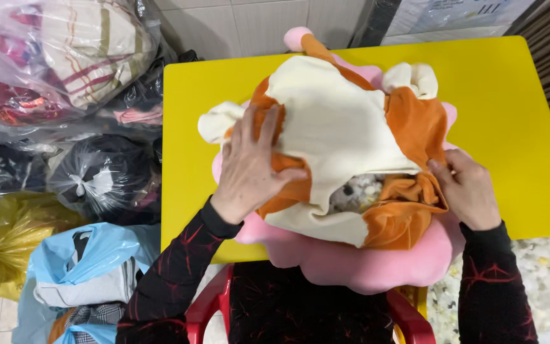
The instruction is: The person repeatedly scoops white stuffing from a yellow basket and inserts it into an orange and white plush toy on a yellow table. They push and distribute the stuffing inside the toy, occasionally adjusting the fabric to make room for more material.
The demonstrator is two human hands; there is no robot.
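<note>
The left hand (249, 169) lies flat, fingers spread, on the orange and cream plush cover (345, 137) atop a pink cushion (351, 261) on the yellow table (510, 127). The right hand (469, 188) pinches the cover's orange edge. Stuffing (358, 191) shows dimly in the opening.

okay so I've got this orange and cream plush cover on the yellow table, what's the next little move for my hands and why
Probably draw the right hand leftward, pulling the orange edge over the gap. The orange and cream cover lies on a pink cushion on the yellow table, and mottled stuffing shows through an opening by that hand's pinching grip. The left hand lies flat on the cover, pinning it.
</note>
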